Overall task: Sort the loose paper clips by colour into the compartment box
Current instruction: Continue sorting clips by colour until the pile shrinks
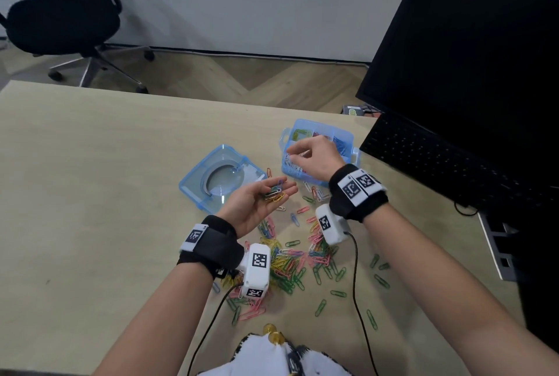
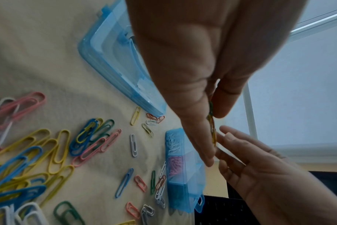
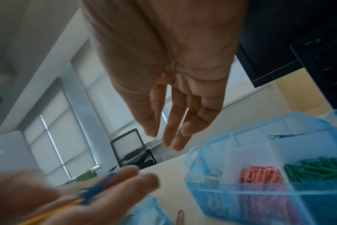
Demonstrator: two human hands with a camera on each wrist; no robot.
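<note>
The blue compartment box (image 1: 344, 133) stands open on the desk, with yellow, pink, blue and white clips in separate cells; green clips (image 3: 317, 167) and pink clips (image 3: 260, 175) show in the right wrist view. My right hand (image 1: 311, 158) hovers over the white-clip cell, its fingers (image 3: 173, 129) straight and holding nothing. My left hand (image 1: 257, 203) is palm up just left of the box, and a small mixed bunch of clips (image 1: 275, 192) lies on its straight fingers. The thumb (image 2: 221, 106) lies alongside them. Loose clips (image 1: 290, 263) are scattered between my wrists.
The box's blue lid (image 1: 220, 177) lies upside down left of the box. A black keyboard (image 1: 438, 158) and monitor (image 1: 469, 73) fill the right side. An office chair (image 1: 60, 21) stands beyond the desk's far edge. Two camera cables (image 1: 357, 285) trail across the clips.
</note>
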